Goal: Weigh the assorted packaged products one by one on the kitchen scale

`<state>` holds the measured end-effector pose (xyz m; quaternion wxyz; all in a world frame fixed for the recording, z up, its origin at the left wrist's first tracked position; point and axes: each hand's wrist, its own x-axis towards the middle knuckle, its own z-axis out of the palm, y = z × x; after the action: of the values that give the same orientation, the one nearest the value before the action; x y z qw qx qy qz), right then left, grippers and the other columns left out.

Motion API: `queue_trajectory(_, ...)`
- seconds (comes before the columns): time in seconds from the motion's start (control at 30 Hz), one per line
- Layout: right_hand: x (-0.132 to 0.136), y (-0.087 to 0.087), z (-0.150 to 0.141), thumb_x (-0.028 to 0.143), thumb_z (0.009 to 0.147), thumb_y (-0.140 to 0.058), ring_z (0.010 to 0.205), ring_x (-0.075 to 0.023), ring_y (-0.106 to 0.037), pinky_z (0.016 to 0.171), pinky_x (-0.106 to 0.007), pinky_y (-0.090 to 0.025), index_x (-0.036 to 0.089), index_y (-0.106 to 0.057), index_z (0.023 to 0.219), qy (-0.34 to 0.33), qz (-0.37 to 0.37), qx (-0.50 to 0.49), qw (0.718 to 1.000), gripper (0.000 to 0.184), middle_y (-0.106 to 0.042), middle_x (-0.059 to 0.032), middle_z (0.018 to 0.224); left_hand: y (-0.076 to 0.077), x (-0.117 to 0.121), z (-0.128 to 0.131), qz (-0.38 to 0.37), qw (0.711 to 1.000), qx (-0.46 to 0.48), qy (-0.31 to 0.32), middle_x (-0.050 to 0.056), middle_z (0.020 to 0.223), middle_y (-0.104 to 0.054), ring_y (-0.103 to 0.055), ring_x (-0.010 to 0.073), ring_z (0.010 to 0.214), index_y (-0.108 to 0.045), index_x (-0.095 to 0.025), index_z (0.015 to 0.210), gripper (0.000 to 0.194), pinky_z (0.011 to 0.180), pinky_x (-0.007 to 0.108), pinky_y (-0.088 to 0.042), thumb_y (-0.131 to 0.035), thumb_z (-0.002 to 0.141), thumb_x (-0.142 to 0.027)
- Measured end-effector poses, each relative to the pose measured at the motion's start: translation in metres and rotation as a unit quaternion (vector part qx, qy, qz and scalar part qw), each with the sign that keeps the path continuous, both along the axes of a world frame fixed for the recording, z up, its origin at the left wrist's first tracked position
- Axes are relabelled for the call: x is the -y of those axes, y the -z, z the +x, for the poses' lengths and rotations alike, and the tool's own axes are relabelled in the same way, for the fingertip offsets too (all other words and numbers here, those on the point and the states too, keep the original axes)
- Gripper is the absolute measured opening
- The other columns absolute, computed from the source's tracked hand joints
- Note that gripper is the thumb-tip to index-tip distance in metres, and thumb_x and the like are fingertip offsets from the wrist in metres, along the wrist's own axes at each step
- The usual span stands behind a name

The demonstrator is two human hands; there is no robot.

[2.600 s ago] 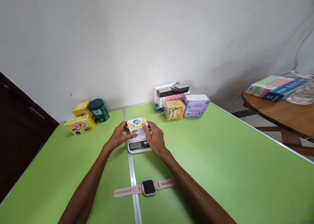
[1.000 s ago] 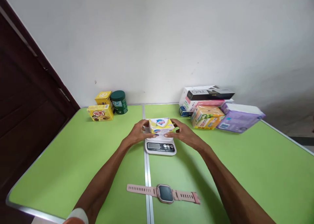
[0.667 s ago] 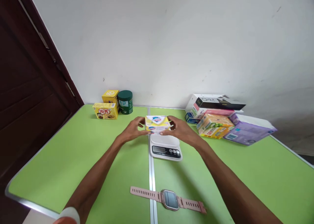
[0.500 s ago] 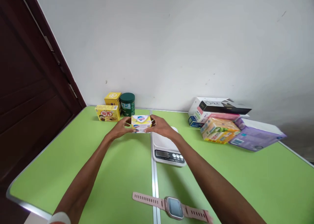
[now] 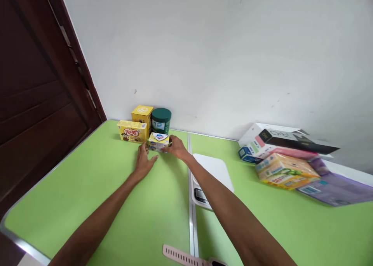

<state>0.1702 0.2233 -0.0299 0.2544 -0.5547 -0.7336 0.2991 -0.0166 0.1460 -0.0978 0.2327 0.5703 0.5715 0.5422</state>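
A yellow and white soap box (image 5: 159, 141) stands on the green table, close in front of a green lidded canister (image 5: 161, 120) and beside a yellow snack box (image 5: 132, 132). My right hand (image 5: 176, 146) grips its right end, thumb at the front and fingers behind. My left hand (image 5: 143, 161) lies just left of the soap box, thumb spread from the fingers, with nothing held; its fingertips are near the snack box. The white kitchen scale (image 5: 214, 167) has a bare plate, and my right forearm hides part of its control panel.
Behind the snack box stands another yellow box (image 5: 142, 114). At right are a black and white box (image 5: 291, 139), an orange pack (image 5: 287, 171), a small blue box (image 5: 247, 154) and a purple pack (image 5: 338, 186). A pink-strapped smartwatch (image 5: 183, 255) lies at the front edge of view.
The soap box has left the scale plate, carried left in both hands, and now rests by the canister and snack box. My left hand has let go; the view has swung left.
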Motion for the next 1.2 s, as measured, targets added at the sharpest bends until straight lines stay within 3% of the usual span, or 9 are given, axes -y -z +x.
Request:
queue_trajectory(0.1,-0.004,0.002,-0.007,0.022,0.067,-0.089,0.1,-0.0265,-0.071,0.084,-0.033,-0.057,0.013,-0.067,0.113,0.017,0.017,0.007,1.0,0.052,-0.072,-0.014,0.12,0.002,0.016,0.013,0.044,0.995,-0.083,-0.031,0.02,0.147,-0.048,-0.054,0.0329,0.138,-0.038,-0.019,0.151,0.075,0.115,0.056,-0.048,-0.073,0.085,-0.029)
queue_trajectory(0.27,-0.009,0.003,-0.018,0.019,0.07,-0.088,0.11,-0.0294,-0.07,0.092,-0.033,-0.055,0.011,-0.069,0.116,0.035,0.034,0.012,0.999,0.051,-0.071,-0.016,0.122,-0.002,0.012,0.022,0.021,0.985,-0.172,0.025,0.02,0.151,-0.044,-0.044,0.0347,0.147,-0.04,-0.018,0.151,0.065,0.125,0.058,-0.035,-0.062,0.09,-0.024)
queue_trajectory(0.53,-0.004,0.007,-0.034,0.02,0.073,-0.088,0.117,-0.0324,-0.068,0.1,-0.039,-0.053,0.012,-0.066,0.125,0.05,0.03,-0.003,0.998,0.057,-0.069,-0.0193,0.127,-0.004,0.0,0.022,0.006,0.985,-0.175,0.008,0.021,0.148,-0.041,-0.042,0.0369,0.147,-0.042,-0.014,0.147,0.068,0.126,0.057,-0.033,-0.068,0.085,-0.025)
queue_trajectory(0.7,0.014,-0.008,-0.019,0.021,0.072,-0.09,0.109,-0.0316,-0.071,0.093,-0.039,-0.058,0.008,-0.063,0.132,0.046,0.032,-0.022,0.998,0.068,-0.065,-0.023,0.131,-0.009,0.004,0.017,0.024,0.989,-0.148,-0.004,0.018,0.141,-0.049,-0.049,0.0368,0.14,-0.049,-0.017,0.139,0.061,0.123,0.06,-0.035,-0.07,0.082,-0.027)
queue_trajectory(0.87,0.054,-0.04,0.052,0.023,0.082,-0.082,0.096,-0.0215,-0.072,0.088,-0.034,-0.06,0.018,-0.063,0.135,0.051,0.084,-0.031,0.995,0.056,-0.064,-0.0136,0.134,-0.017,0.005,0.008,0.006,0.989,-0.148,-0.018,0.015,0.124,-0.057,-0.061,0.0348,0.12,-0.057,-0.017,0.128,0.047,0.113,0.06,-0.048,-0.065,0.086,-0.038)
queue_trajectory(0.97,0.097,-0.054,0.124,0.029,0.093,-0.069,0.097,-0.0218,-0.07,0.082,-0.035,-0.06,0.019,-0.065,0.13,0.097,0.2,-0.07,0.973,0.039,-0.066,-0.012,0.127,-0.022,0.01,0.003,-0.002,0.988,-0.151,-0.019,0.015,0.121,-0.059,-0.065,0.0337,0.113,-0.059,-0.017,0.124,0.047,0.107,0.059,-0.052,-0.063,0.087,-0.045)
queue_trajectory(1.03,0.127,-0.056,0.181,0.036,0.098,-0.06,0.098,-0.0233,-0.068,0.081,-0.038,-0.059,0.021,-0.066,0.125,0.184,0.299,-0.088,0.932,0.031,-0.067,-0.0114,0.121,-0.027,0.016,0.003,0.0,0.989,-0.148,-0.022,0.015,0.122,-0.06,-0.066,0.0334,0.111,-0.061,-0.018,0.123,0.047,0.106,0.058,-0.053,-0.062,0.086,-0.047)
queue_trajectory(1.1,0.151,-0.05,0.243,0.042,0.099,-0.056,0.106,-0.0269,-0.064,0.084,-0.042,-0.058,0.022,-0.065,0.122,0.319,0.37,-0.093,0.867,0.032,-0.065,-0.0134,0.122,-0.033,0.024,0.007,0.0,0.989,-0.144,-0.03,0.016,0.125,-0.061,-0.067,0.033,0.11,-0.061,-0.017,0.123,0.048,0.104,0.058,-0.054,-0.06,0.087,-0.049)
queue_trajectory(1.2,0.172,-0.028,0.325,0.05,0.095,-0.054,0.112,-0.032,-0.061,0.084,-0.047,-0.057,0.018,-0.062,0.121,0.498,0.396,-0.094,0.766,0.043,-0.062,-0.0206,0.126,-0.051,0.035,0.03,0.014,0.99,-0.14,-0.026,0.017,0.127,-0.063,-0.067,0.0334,0.111,-0.061,-0.016,0.123,0.05,0.102,0.057,-0.056,-0.06,0.088,-0.051)
